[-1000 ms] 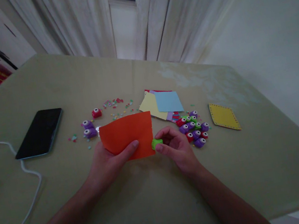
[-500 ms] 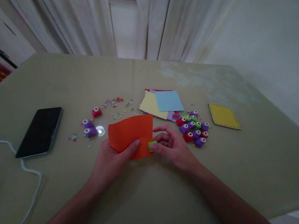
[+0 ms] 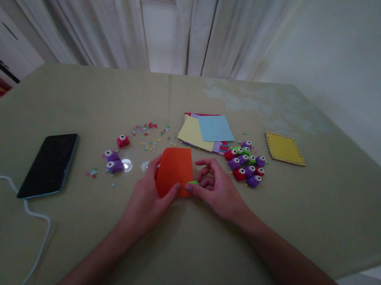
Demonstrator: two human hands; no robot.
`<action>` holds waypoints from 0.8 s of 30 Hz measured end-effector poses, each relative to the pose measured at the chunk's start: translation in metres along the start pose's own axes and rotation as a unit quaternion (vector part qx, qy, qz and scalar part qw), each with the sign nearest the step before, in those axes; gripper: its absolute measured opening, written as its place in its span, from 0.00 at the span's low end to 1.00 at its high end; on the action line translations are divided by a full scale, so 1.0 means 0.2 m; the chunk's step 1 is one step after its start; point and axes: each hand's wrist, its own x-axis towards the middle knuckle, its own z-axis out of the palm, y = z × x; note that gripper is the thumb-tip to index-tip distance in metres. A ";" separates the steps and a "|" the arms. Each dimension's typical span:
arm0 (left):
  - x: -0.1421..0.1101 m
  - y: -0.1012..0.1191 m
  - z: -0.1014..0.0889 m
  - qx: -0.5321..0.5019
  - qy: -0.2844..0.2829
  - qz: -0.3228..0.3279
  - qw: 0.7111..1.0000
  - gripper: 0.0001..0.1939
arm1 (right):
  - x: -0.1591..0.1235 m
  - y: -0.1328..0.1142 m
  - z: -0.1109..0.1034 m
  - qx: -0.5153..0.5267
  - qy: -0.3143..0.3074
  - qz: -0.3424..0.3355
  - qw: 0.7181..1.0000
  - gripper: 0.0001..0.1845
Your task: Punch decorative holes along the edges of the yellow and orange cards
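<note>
My left hand (image 3: 148, 192) grips a sheet of orange paper (image 3: 175, 171) by its left side, thumb in front and fingers behind. The paper is bowed, its left part curving back. At its lower right edge, my right hand (image 3: 219, 188) pinches a small green craft punch (image 3: 192, 182), mostly hidden behind the thumb and the paper. Right of that hand stands a cluster of purple, red and green one-eyed craft punches (image 3: 249, 171). Two purple punches (image 3: 114, 166) and a red punch (image 3: 122, 140) sit to the left, near scattered paper confetti (image 3: 145, 129).
A black tablet (image 3: 49, 165) lies at the left beside a white cable (image 3: 44, 250). Behind the hands is a stack of coloured paper, with a light blue sheet (image 3: 215, 129) on top. A yellow square (image 3: 284, 149) with a dotted edge lies at the right.
My left hand has moved right and turned the orange paper, so it looks narrower and more curved. The green punch now shows less behind the right thumb.
</note>
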 end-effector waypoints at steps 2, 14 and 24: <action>0.00 -0.01 0.00 -0.002 0.003 0.000 1.000 0.38 | 0.00 0.01 0.01 -0.009 0.009 -0.009 1.000 0.39; -0.01 -0.02 0.02 0.029 -0.009 0.021 0.999 0.41 | -0.01 -0.03 0.00 -0.146 0.063 -0.081 0.984 0.23; 0.00 -0.04 -0.04 0.183 0.073 0.174 0.965 0.52 | 0.03 -0.07 -0.15 -0.118 -0.049 -0.105 0.986 0.16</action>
